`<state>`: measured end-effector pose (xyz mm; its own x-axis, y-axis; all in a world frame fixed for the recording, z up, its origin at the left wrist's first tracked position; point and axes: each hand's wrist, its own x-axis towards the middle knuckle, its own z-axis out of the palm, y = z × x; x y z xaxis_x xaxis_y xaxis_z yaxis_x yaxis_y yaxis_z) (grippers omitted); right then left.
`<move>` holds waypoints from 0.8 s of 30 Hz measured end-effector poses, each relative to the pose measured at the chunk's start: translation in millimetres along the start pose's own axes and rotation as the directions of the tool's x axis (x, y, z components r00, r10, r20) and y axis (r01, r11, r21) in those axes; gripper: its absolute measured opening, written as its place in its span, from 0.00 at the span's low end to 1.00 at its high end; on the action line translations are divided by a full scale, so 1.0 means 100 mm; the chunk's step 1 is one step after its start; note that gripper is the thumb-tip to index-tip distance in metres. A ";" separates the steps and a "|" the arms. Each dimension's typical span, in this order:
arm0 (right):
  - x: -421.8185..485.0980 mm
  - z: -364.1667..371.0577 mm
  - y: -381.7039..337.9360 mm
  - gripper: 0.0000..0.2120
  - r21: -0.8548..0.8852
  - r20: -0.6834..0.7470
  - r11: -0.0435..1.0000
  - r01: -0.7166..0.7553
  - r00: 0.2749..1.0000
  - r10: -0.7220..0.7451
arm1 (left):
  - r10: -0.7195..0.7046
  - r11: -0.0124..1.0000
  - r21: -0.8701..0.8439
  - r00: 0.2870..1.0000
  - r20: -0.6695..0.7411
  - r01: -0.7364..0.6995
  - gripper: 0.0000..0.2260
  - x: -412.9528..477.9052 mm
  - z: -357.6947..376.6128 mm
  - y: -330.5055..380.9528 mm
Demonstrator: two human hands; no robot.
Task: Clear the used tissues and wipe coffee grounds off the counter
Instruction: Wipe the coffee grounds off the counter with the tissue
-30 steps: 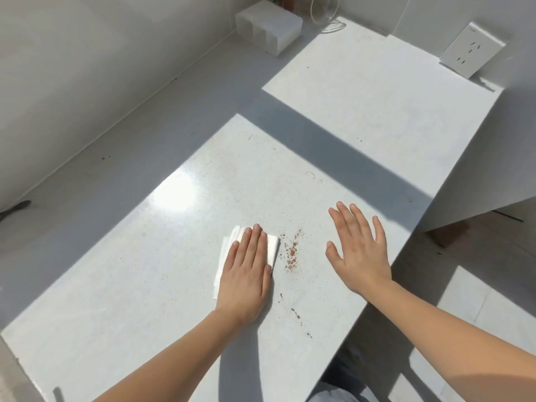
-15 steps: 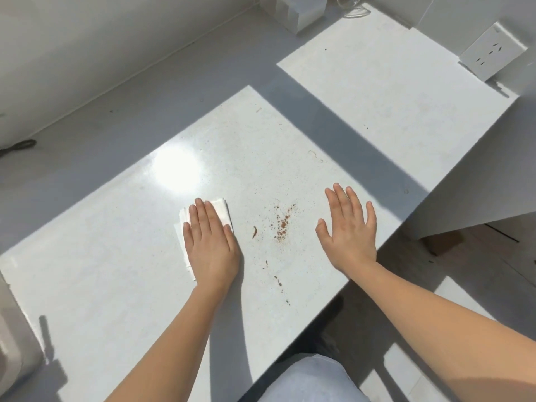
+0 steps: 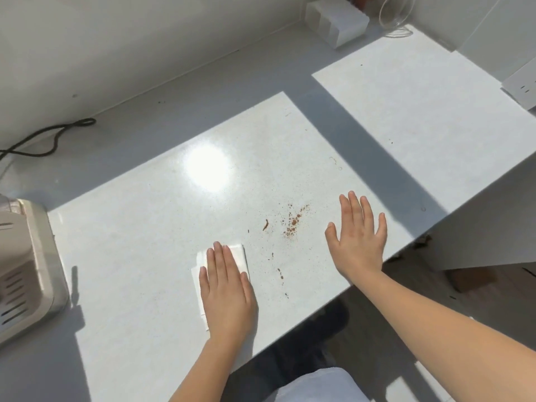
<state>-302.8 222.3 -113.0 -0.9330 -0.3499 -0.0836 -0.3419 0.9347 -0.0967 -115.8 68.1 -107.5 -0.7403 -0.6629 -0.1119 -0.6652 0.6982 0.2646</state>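
Wiping step in hand. Left hand flat, fingers together, pressing folded tissue on surface. Right hand spread flat, apparently touching surface, empty. Coffee grounds between hands, unwiped. Next: sweep tissue rightward through grounds.

Two hands, one tissue, one white box, one cable
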 end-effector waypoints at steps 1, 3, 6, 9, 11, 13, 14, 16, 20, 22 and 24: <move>0.01 0.00 0.00 0.30 -0.002 -0.002 1.000 0.002 1.000 -0.002 | -0.021 1.000 -0.011 1.000 -0.016 0.021 0.26 0.22 -0.02 -0.01; 0.01 0.01 0.01 0.30 -0.007 -0.005 1.000 0.004 1.000 -0.004 | -0.090 0.996 -0.017 0.995 -0.052 0.090 0.26 0.70 -0.07 -0.09; 0.01 0.03 0.01 0.30 -0.011 -0.012 1.000 0.005 1.000 -0.005 | -0.141 0.990 -0.001 0.989 -0.043 0.141 0.25 1.13 -0.17 -0.23; 0.01 0.03 0.01 0.30 -0.009 -0.009 1.000 0.004 1.000 -0.004 | -0.054 0.998 -0.009 0.998 -0.018 0.054 0.26 0.84 -0.14 -0.20; 0.00 0.02 0.01 0.30 -0.015 -0.002 1.000 0.001 1.000 -0.002 | 0.040 0.999 -0.022 0.999 0.008 -0.040 0.26 0.33 -0.07 -0.15; 0.00 0.00 0.00 0.31 -0.017 -0.005 1.000 -0.003 1.000 0.003 | 0.095 0.995 -0.008 0.994 0.049 -0.094 0.26 -0.23 -0.03 -0.16; 0.01 -0.01 0.00 0.32 -0.019 -0.001 1.000 -0.002 1.000 0.002 | 0.103 0.995 -0.002 0.993 0.054 -0.103 0.26 -0.45 -0.03 -0.20; 0.02 -0.01 -0.01 0.32 -0.022 0.010 1.000 0.001 1.000 -0.001 | 0.067 0.998 0.011 0.996 0.057 -0.068 0.26 -0.65 -0.03 -0.32; 0.02 0.01 0.00 0.31 -0.048 0.029 0.999 0.017 0.999 -0.016 | -0.132 0.991 0.012 0.991 -0.001 0.132 0.28 -0.39 -0.11 -0.54; 0.07 -0.01 0.02 0.32 -0.077 0.044 0.996 0.040 0.998 -0.037 | -0.183 0.983 0.004 0.983 -0.021 0.183 0.28 -0.09 -0.17 -0.66; 0.12 -0.03 0.02 0.31 -0.081 0.056 0.994 0.067 0.996 -0.063 | -0.221 0.975 0.009 0.974 -0.050 0.222 0.27 0.28 -0.22 -0.78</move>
<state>-314.8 220.7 -111.1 -0.9020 -0.4110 -0.1325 -0.4120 0.9110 -0.0215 -82.2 -11.3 -109.9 -0.5691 -0.8135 -0.1201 -0.8137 0.5361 0.2247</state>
